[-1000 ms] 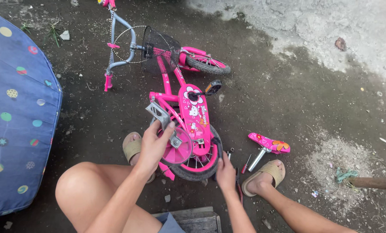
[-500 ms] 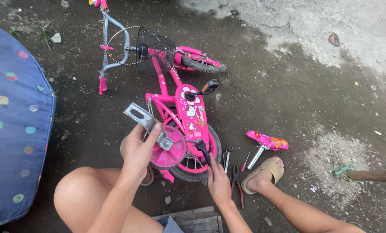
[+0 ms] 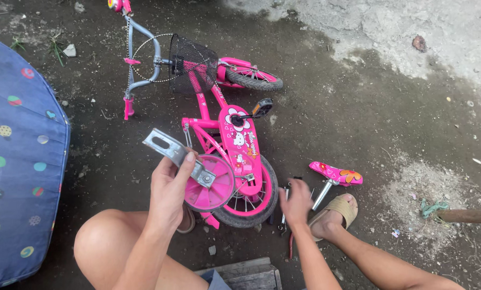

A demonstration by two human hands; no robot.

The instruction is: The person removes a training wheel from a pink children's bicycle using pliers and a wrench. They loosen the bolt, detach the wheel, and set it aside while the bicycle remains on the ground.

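Your left fingers are wrapped shut around the grey metal bracket of a pink training wheel, thumb on the near side — a grip on the bracket rather than the disc, so the wheel hangs free at about 4 o'clock from your left hand. Your right hand is blurred, palm down and fingers curled over the hand tools on the ground; whether it has closed on one I cannot tell.

Largest first: the blue spotted umbrella fills the 9 o'clock edge. The pink child's bicycle lies on its side across the centre, handlebars toward 11 o'clock, black wire basket beside them, rear wheel nearest you — laid flat, it leaves the rear axle within reach. The training wheel is held just over that rear wheel.

The detached pink saddle rests on its post at 3 o'clock, just beyond your sandalled foot, out of the way. The tools lie between foot and tyre.
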